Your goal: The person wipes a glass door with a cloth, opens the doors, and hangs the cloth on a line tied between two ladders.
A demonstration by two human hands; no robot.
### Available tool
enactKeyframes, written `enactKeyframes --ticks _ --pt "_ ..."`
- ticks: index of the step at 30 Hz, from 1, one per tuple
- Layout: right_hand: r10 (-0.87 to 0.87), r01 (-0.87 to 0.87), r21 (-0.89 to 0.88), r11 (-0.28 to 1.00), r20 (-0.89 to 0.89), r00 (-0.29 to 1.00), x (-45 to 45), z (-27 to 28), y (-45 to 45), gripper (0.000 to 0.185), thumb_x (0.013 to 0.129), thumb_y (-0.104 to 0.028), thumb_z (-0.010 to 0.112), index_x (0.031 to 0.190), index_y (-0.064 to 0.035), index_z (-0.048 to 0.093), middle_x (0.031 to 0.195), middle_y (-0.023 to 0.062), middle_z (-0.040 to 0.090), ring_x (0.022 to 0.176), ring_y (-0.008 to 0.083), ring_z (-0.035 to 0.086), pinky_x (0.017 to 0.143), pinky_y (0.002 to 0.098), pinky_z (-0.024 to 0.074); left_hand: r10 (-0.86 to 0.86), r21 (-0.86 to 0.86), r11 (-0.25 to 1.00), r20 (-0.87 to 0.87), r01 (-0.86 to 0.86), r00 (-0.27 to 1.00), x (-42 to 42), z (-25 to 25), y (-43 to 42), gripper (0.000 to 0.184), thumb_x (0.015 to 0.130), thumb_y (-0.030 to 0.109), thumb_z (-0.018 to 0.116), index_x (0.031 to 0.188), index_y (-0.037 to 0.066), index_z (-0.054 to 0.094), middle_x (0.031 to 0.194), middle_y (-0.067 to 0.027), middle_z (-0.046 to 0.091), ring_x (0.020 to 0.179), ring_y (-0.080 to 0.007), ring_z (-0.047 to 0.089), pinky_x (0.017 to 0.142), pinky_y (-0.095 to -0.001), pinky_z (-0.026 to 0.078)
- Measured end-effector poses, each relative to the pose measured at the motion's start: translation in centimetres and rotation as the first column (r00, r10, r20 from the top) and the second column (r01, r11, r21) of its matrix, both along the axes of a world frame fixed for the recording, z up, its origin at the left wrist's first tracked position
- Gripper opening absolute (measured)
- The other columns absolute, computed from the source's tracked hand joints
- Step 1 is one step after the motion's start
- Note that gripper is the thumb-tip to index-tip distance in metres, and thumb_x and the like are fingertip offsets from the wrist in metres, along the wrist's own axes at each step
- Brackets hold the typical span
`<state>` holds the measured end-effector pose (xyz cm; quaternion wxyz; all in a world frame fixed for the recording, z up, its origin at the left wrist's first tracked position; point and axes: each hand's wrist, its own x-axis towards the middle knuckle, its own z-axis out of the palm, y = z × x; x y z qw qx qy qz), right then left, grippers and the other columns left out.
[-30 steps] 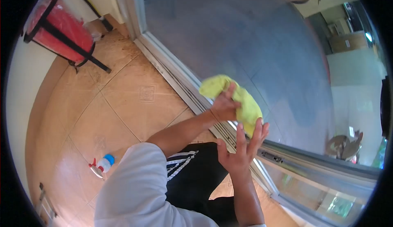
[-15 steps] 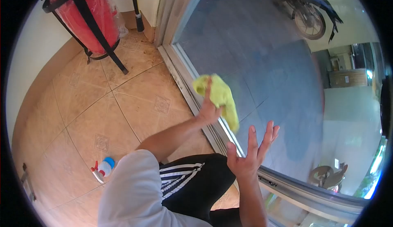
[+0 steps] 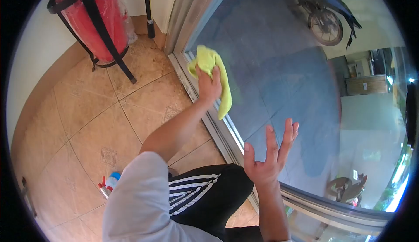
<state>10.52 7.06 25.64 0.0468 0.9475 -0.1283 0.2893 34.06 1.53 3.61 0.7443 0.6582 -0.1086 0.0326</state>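
Observation:
My left hand (image 3: 209, 84) is closed on a yellow-green cloth (image 3: 223, 91), holding it against the lower part of the glass pane (image 3: 279, 80), close to the metal frame. The cloth hangs down past my fingers on the glass side. To the right and lower, my right hand (image 3: 267, 161) is raised in front of the glass with its fingers spread and nothing in it. A metal door track (image 3: 214, 130) runs diagonally beneath my left forearm.
A red fire extinguisher (image 3: 98, 23) in plastic wrap stands in a black metal stand at the upper left. On the tiled floor (image 3: 87, 124), a spray bottle (image 3: 112, 181) with a blue part is partly covered by my sleeve. A motorcycle (image 3: 325, 25) shows beyond the glass.
My left hand has moved up and left along the glass with the cloth, toward the frame's corner. The view has turned, and my right hand has come away from the cloth, still spread.

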Motion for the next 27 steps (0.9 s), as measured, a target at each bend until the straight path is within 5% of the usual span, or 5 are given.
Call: enactKeyframes --ticks 7,11,16,20,27 --pt "-0.015 0.015 0.040 0.999 0.010 1.000 -0.7 -0.4 0.6 0.056 0.086 -0.032 0.071 0.134 -0.0047 0.057 0.147 0.0348 0.038 0.141 0.0527 0.031 0.111 0.0643 0.0283 -0.074 -0.078 0.996 -0.406 0.046 0.911 5.3 -0.1 0.6 0.063 0.097 0.030 0.053 0.144 -0.007 0.031 0.138 -0.0306 0.044 0.131 -0.0446 0.043 0.113 -0.0449 0.031" --pt "-0.021 0.022 0.062 0.998 -0.010 1.000 -0.4 -1.1 0.3 0.057 0.086 -0.032 0.072 0.134 -0.0064 0.057 0.147 0.0333 0.038 0.141 0.0519 0.032 0.111 0.0634 0.0295 0.065 -0.114 0.992 0.050 -0.059 0.997 3.4 6.3 0.0 0.055 0.098 0.032 0.054 0.135 -0.006 0.041 0.135 -0.0283 0.049 0.130 -0.0401 0.046 0.111 -0.0446 0.032" --pt "-0.067 0.076 0.046 0.996 -0.181 0.981 -2.0 -2.0 0.3 0.059 0.083 -0.032 0.074 0.135 -0.0093 0.057 0.149 0.0268 0.040 0.141 0.0469 0.035 0.112 0.0608 0.0299 0.003 -0.025 1.000 -0.485 -0.017 0.874 5.2 -2.3 -1.3 0.075 0.099 0.051 0.051 0.142 -0.007 0.031 0.138 -0.0245 0.052 0.128 -0.0371 0.051 0.108 -0.0423 0.037" --pt "-0.069 0.098 0.094 0.991 -0.275 0.959 -5.6 -3.2 -1.0 0.062 0.080 -0.032 0.077 0.135 -0.0103 0.058 0.149 0.0244 0.042 0.141 0.0448 0.037 0.112 0.0600 0.0304 -0.042 -0.121 0.993 -0.304 0.005 0.952 6.9 -2.2 -0.9 0.089 0.097 0.060 0.050 0.142 -0.013 0.027 0.140 -0.0307 0.046 0.131 -0.0394 0.047 0.110 -0.0410 0.034" --pt "-0.173 0.199 0.138 0.970 -0.179 0.969 -7.6 -5.1 -0.4 0.060 0.082 -0.029 0.077 0.133 -0.0045 0.058 0.147 0.0286 0.042 0.140 0.0482 0.037 0.113 0.0614 0.0289 -0.181 -0.087 0.983 -0.421 0.159 0.889 -19.1 -3.9 -0.8 0.070 0.105 0.044 0.041 0.146 -0.012 0.027 0.147 -0.0318 0.040 0.137 -0.0406 0.040 0.114 -0.0449 0.031"
